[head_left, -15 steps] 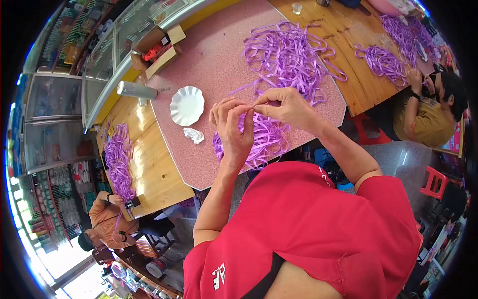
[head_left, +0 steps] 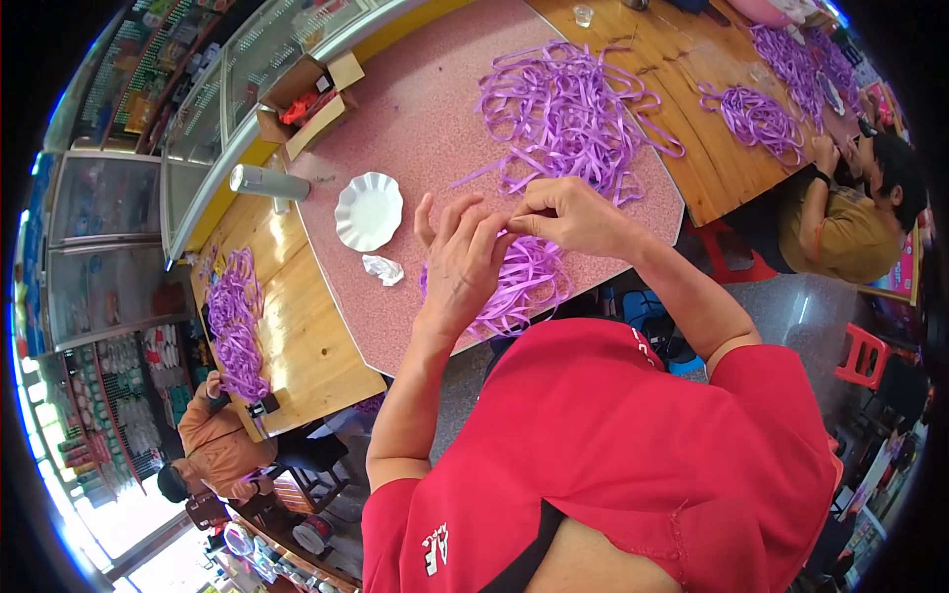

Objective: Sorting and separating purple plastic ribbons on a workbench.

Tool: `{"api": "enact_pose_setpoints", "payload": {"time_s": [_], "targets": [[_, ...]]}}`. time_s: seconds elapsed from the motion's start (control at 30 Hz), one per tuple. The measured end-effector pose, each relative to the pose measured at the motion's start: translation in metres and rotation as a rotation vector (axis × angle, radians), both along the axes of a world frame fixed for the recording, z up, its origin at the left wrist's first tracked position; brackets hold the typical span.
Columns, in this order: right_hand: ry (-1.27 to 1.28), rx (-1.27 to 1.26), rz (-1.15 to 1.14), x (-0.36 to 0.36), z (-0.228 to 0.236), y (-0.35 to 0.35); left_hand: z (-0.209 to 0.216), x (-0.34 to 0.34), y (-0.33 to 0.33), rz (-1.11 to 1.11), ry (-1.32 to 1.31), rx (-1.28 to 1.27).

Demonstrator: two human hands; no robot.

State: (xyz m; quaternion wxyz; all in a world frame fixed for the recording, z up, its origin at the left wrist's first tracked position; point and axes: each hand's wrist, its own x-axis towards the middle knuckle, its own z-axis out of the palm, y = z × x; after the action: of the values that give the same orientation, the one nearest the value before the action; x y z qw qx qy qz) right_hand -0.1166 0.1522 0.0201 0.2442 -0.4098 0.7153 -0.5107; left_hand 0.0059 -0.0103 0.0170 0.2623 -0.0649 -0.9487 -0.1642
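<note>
Right of the white plate (head_left: 369,211), the right hand (head_left: 573,215) pinches narrowly, its contents and the grip of the left hand (head_left: 463,272) indiscernible, while purple ribbon (head_left: 529,282) there could tangle if loops snag.

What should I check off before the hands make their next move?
1. Both hands visible: ok; left hand and right hand come together at the fingertips.
2. Thing between the fingertips identified: cannot tell; too small.
3. Ribbon in reach: ok; the near purple pile lies below the hands.
4. Far purple pile untangled: not ok; its loops cross over one another.
5. White plate apart from the ribbon: ok; it sits left of the hands.
</note>
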Motion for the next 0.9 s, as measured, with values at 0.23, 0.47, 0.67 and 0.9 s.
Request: {"api": "enact_pose_setpoints", "payload": {"time_s": [0.23,0.47,0.67,0.9], "targets": [[0.058,-0.029,0.164,0.004,-0.012,0.005,0.007,0.019,-0.015,-0.183,-0.197,0.048],[-0.131,-0.083,0.187,0.013,-0.013,0.012,-0.011,0.021,-0.013,-0.228,-0.347,0.439],[-0.407,-0.371,0.106,0.005,0.026,0.01,-0.063,-0.011,0.03,-0.341,-0.66,1.009],[-0.707,-0.74,-0.35,-0.108,-0.002,0.114,-0.098,0.009,-0.007,-0.09,-0.665,1.095]]}}
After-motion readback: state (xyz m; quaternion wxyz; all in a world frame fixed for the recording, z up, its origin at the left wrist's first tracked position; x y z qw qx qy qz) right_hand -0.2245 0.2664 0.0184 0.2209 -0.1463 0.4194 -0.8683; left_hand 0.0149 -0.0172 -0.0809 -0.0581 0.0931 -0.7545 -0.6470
